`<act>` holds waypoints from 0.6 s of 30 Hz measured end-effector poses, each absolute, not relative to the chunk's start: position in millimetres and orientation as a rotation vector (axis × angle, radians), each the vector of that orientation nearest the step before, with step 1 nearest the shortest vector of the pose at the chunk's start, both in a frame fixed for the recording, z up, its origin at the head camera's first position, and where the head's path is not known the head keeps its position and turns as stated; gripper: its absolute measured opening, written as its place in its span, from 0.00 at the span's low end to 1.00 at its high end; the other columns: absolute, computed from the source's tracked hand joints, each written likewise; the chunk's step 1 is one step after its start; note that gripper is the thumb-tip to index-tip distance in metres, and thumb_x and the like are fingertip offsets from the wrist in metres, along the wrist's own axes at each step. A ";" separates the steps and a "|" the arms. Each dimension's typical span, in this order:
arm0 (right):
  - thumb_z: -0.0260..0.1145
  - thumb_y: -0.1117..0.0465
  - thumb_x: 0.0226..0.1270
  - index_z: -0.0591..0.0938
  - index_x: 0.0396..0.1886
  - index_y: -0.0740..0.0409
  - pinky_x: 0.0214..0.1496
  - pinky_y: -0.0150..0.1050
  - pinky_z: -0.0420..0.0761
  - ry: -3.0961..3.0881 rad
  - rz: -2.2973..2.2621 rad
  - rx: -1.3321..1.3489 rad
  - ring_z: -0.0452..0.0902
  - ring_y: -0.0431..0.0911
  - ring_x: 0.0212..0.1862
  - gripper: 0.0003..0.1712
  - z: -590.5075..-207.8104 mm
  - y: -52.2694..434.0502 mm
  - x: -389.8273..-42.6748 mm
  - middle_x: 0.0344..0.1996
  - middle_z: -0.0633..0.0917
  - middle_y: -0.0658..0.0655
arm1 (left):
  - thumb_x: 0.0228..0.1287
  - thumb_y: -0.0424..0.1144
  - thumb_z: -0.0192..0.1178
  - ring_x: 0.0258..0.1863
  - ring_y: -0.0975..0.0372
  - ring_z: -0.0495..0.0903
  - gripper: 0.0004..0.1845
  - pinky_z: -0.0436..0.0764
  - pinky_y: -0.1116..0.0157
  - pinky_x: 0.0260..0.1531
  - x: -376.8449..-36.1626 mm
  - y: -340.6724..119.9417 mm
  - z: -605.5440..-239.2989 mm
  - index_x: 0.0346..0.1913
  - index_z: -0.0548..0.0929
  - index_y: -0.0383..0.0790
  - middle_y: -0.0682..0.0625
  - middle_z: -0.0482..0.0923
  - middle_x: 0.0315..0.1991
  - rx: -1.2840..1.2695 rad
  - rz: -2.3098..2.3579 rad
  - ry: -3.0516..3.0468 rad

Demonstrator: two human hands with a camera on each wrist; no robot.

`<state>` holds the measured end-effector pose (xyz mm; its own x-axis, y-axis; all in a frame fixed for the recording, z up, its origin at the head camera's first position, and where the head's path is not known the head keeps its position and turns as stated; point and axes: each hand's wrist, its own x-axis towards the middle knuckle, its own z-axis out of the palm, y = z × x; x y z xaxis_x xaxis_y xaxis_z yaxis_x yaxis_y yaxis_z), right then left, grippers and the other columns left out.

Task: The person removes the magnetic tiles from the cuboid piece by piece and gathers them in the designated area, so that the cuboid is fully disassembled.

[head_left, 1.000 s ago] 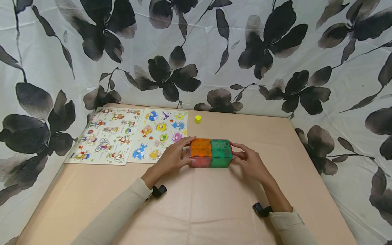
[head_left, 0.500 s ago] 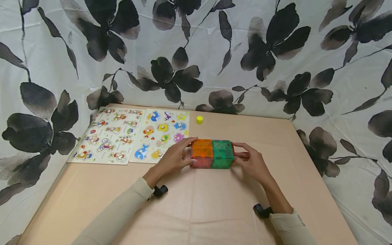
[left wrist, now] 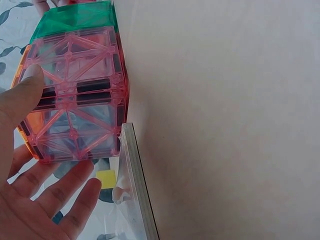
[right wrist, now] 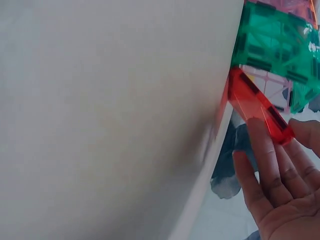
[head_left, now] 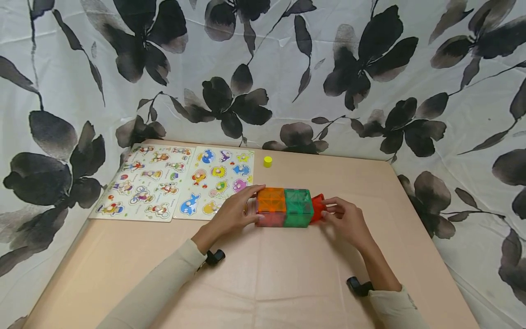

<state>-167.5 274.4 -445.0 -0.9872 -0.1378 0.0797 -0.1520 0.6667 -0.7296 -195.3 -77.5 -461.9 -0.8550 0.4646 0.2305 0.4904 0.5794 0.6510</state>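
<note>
A box built of translucent magnetic tiles (head_left: pixel 297 208) lies on the table, orange and pink-red at its left half, green at its right. My left hand (head_left: pixel 232 211) steadies its left end; in the left wrist view the thumb (left wrist: pixel 31 82) lies on a pink tile face (left wrist: pixel 75 92) and the fingers are around the far side. At the right end, my right hand (head_left: pixel 345 221) pinches a red magnetic tile (head_left: pixel 318 208) between thumb and fingers. In the right wrist view this red tile (right wrist: pixel 260 107) slants away from the green part (right wrist: pixel 275 42), its far edge close to the box.
Two white boards (head_left: pixel 141 183) with colourful animal pictures lie at the back left, the nearer-to-middle one (head_left: pixel 215 180) partly behind my left hand. A small yellow cylinder (head_left: pixel 267 161) stands behind the box. Floral cloth (head_left: pixel 287 68) hangs behind the table (head_left: pixel 263 269).
My right hand has moved a little right and swung the red tile outward from the box's right end. The left hand and the box have stayed in place.
</note>
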 end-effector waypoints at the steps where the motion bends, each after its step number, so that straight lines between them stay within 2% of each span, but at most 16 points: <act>1: 0.71 0.59 0.66 0.83 0.55 0.51 0.49 0.39 0.87 -2.855 1.258 0.240 0.88 0.48 0.44 0.18 -444.9 275.7 -168.2 0.45 0.89 0.57 | 0.56 0.51 0.73 0.67 0.58 0.71 0.45 0.72 0.52 0.69 -195.4 -77.8 -462.0 0.75 0.63 0.54 0.57 0.67 0.72 -0.834 -1.150 -2.762; 8: 0.71 0.63 0.65 0.84 0.55 0.52 0.44 0.30 0.86 -2.857 1.293 0.223 0.88 0.49 0.43 0.19 -442.5 286.8 -173.1 0.44 0.89 0.59 | 0.56 0.50 0.74 0.69 0.57 0.70 0.45 0.71 0.51 0.69 -195.1 -77.7 -462.1 0.75 0.64 0.52 0.56 0.67 0.72 -0.850 -1.140 -2.748; 14: 0.70 0.66 0.64 0.82 0.57 0.52 0.44 0.39 0.88 -2.808 1.361 0.170 0.89 0.48 0.41 0.21 -432.8 297.3 -182.4 0.44 0.89 0.60 | 0.55 0.50 0.74 0.69 0.57 0.70 0.45 0.71 0.50 0.69 -194.3 -77.7 -461.1 0.75 0.64 0.52 0.54 0.68 0.72 -0.856 -1.145 -2.737; 18: 0.69 0.67 0.65 0.80 0.60 0.55 0.44 0.42 0.88 -2.724 1.523 0.134 0.89 0.50 0.42 0.23 -426.6 303.4 -194.2 0.47 0.87 0.64 | 0.56 0.50 0.74 0.70 0.57 0.69 0.45 0.70 0.51 0.70 -194.5 -77.8 -461.0 0.75 0.63 0.52 0.55 0.67 0.72 -0.846 -1.133 -2.755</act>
